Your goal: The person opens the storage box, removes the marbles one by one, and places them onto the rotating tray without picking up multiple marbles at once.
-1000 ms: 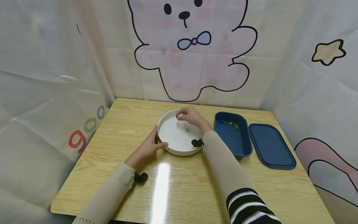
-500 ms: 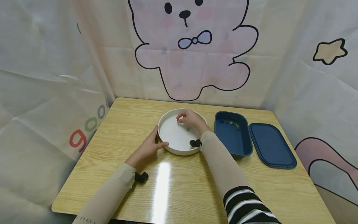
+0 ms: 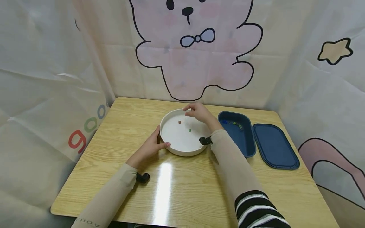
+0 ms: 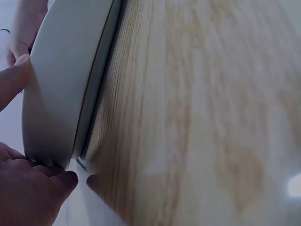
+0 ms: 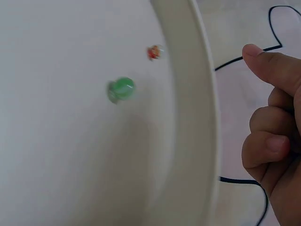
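My left hand (image 3: pixel 149 149) grips the left side of a round white tray (image 3: pixel 179 142), thumb at the near rim and fingers along the outer wall. Inside that tray lie a green glass marble (image 5: pixel 123 88) and a smaller-looking red-orange marble (image 5: pixel 154 52), apart from each other. Over the tray's far rim hovers my right hand (image 3: pixel 199 113), holding nothing. Its lower fingers are loosely curled in the right wrist view, with one digit stretched out.
To the tray's right stands a deep blue box (image 3: pixel 240 142) with several blue and yellow-green marbles (image 3: pixel 235 123) at its far end. Its blue lid (image 3: pixel 276 146) lies flat beside it. A printed curtain (image 3: pixel 196 72) hangs right behind the table (image 3: pixel 182 190).
The red-orange marble has left my right fingers and now lies in the tray. My right hand has lifted back toward the far rim. My left hand keeps its hold.
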